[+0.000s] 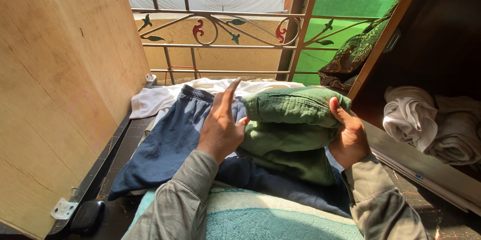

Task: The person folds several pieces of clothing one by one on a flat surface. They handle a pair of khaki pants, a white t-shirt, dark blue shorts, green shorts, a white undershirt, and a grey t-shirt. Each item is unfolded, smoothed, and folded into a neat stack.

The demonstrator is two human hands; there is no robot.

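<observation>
Head view: the folding step looks underway. The left hand point(220, 130) lies open-fingered against the folded green garment point(293, 130), while the right hand point(349, 137) grips its other end, above the navy shorts point(170, 145). Next calls for pressing it flat

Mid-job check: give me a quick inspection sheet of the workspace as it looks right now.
Surface: dark ledge, mostly covered by laundry.
Job's things: folded green garment on navy garment.
Clutter: white cloth, teal striped towel, small black object, rolled pale cloths on the shelf at right.
Grippers: left hand flat against the green fold; right hand grips its other side.
Cables: nothing seen.
Surroundings: plywood panel, ornamental window grille, green netting outside.
</observation>
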